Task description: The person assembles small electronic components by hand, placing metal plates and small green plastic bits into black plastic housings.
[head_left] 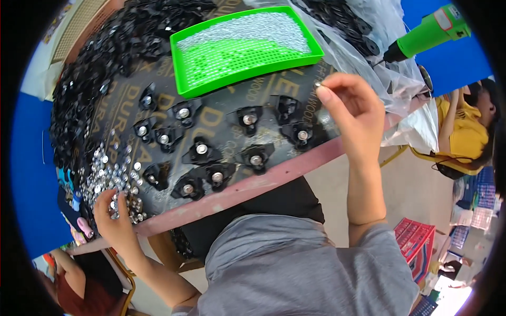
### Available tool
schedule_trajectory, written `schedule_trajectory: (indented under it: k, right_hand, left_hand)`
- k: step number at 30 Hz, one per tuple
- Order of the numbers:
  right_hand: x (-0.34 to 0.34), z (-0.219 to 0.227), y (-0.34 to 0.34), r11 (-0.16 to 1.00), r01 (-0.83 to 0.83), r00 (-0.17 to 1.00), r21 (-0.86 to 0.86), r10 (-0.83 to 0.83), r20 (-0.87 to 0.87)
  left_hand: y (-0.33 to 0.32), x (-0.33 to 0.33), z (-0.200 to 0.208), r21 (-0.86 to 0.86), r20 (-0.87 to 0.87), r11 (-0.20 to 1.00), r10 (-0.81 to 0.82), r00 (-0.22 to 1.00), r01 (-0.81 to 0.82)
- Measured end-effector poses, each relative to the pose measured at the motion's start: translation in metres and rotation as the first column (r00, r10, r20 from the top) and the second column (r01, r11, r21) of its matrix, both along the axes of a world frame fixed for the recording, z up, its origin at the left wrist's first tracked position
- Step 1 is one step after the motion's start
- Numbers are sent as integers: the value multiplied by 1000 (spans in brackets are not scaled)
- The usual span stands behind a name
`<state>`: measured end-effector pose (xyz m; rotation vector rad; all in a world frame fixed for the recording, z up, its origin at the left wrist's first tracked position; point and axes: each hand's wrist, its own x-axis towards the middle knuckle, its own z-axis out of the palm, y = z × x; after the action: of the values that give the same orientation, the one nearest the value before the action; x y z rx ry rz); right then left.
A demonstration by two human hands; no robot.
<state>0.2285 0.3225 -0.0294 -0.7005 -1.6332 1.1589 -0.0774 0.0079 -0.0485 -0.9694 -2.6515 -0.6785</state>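
At the table's right side, my right hand pinches a small round silver piece between thumb and forefinger. My left hand reaches into the near edge of a heap of silver metal caps, its thumb and forefinger apart around a few of them. Between my hands several black plastic parts lie spread on the dark board, most with a silver cap seated in the middle. One black part, closest to my right hand, shows no silver cap on it.
A green tray with many small silver pins stands at the far middle. Black parts are heaped far left. Clear plastic sheeting and a green electric screwdriver are at right. Other people sit on both sides.
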Motion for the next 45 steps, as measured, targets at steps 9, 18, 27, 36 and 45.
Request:
schedule_trajectory:
  k: [9, 18, 27, 36, 45]
  right_hand:
    - [12, -25, 38, 955, -295, 871, -36, 284, 401]
    - [-3, -30, 37, 945, -328, 889, -5, 310, 338]
    - [-4, -34, 34, 960, -275, 919, 53, 247, 306]
    - [1, -38, 34, 957, -262, 934, 126, 219, 281]
    - [-11, -46, 30, 959, -261, 949, 114, 233, 211]
  left_hand:
    - [203, 136, 66, -3, 130, 569, -815, 565, 822]
    - [250, 129, 31, -72, 80, 507, -856, 511, 859]
    - [250, 133, 28, 2, 111, 512, -854, 509, 859]
    - [250, 138, 34, -16, 158, 524, -840, 519, 852]
    - [242, 135, 31, -13, 142, 574, -810, 570, 819]
